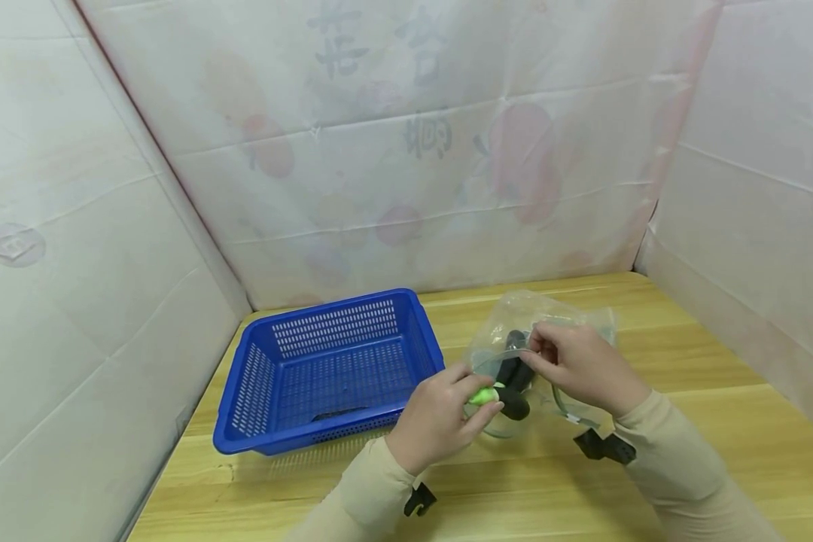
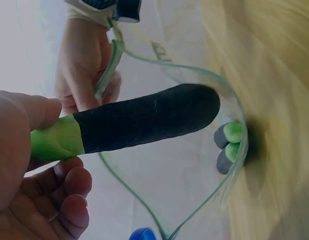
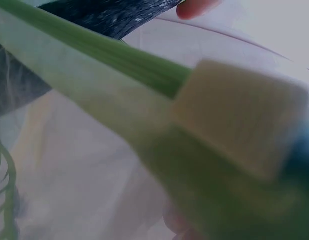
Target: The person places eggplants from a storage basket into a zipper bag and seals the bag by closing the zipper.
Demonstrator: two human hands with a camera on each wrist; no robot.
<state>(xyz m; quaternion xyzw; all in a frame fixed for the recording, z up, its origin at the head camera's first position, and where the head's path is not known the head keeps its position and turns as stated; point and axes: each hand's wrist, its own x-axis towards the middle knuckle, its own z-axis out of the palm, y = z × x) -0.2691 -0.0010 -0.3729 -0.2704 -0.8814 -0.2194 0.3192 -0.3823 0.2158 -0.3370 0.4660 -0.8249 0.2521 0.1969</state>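
My left hand (image 1: 436, 414) pinches a dark eggplant (image 1: 515, 405) by its bright green cap. In the left wrist view this eggplant (image 2: 149, 117) points its rounded dark end into the mouth of a clear zip bag (image 2: 144, 190). My right hand (image 1: 583, 365) grips the bag's rim and keeps it spread. Inside the bag (image 1: 515, 305) lie two more dark eggplants (image 1: 508, 370), whose green ends (image 2: 233, 132) show in the left wrist view. A pale zip slider (image 3: 239, 117) and the green zip strip (image 3: 109, 52) fill much of the right wrist view, blurred.
A blue perforated plastic basket (image 1: 406, 298) stands left of the bag on the wood-grain table (image 1: 501, 493). Fabric-covered walls (image 1: 312, 188) enclose the table at the back and both sides. Black wrist mounts (image 1: 603, 446) hang beneath both forearms.
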